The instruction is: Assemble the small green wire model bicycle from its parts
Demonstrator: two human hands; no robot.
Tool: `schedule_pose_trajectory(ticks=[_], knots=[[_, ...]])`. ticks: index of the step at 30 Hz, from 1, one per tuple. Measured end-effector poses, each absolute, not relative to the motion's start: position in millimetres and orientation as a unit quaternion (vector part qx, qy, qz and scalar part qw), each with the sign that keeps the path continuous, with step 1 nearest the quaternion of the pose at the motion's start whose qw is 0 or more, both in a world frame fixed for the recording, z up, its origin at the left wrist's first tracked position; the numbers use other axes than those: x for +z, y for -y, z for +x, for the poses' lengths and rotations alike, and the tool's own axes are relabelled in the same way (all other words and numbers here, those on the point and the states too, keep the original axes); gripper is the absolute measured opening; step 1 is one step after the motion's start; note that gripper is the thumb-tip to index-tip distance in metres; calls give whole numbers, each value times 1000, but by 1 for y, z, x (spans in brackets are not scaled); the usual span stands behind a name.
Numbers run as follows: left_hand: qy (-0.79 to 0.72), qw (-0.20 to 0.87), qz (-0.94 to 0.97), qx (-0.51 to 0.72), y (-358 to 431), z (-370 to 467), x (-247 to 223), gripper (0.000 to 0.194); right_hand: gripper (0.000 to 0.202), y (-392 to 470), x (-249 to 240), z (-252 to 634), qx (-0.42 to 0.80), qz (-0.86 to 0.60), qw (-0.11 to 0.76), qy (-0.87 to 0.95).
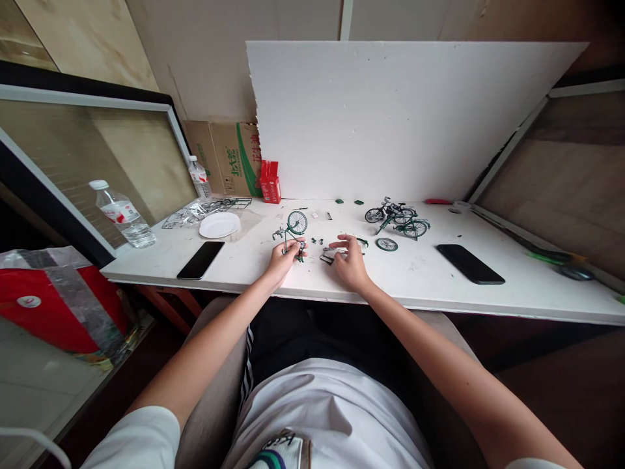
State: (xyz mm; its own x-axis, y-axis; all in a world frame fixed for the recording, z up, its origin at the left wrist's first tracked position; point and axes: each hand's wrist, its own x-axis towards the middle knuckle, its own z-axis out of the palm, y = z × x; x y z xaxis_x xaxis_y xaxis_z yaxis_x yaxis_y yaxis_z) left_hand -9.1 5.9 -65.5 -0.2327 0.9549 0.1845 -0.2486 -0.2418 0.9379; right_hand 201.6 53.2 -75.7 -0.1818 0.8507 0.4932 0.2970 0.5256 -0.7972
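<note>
My left hand [280,264] is closed around a partly built green model bicycle [293,236], which has one spoked wheel upright at its far end and handlebars on the left. My right hand [349,262] hovers low over small loose parts, its fingers apart and curved, with nothing visible in them. Beneath and beside it lie dark bicycle pieces [326,258], partly hidden by the fingers. A loose spoked wheel [387,244] rests flat to the right. Two model bicycles stand farther back: a black one [385,212] and a green one [414,228].
The white table [410,280] holds two phones [200,260], a white plate [219,225], parts frames in clear wrap [205,210], water bottles [124,218] and a red box [270,182]. A white board [390,117] leans behind. Tiny green parts [358,202] lie near the back.
</note>
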Motion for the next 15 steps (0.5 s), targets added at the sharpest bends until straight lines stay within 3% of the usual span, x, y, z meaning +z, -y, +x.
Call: schedule_pose_trajectory(ticks=[9,15], knots=[[-423,452,428,658,-6,-10,-66,37,54,-58,-81,202,305,-407,516,689],[-425,453,428,657,-5,-9,-65,37,60,-63,-69,211,180,-408,533,719]])
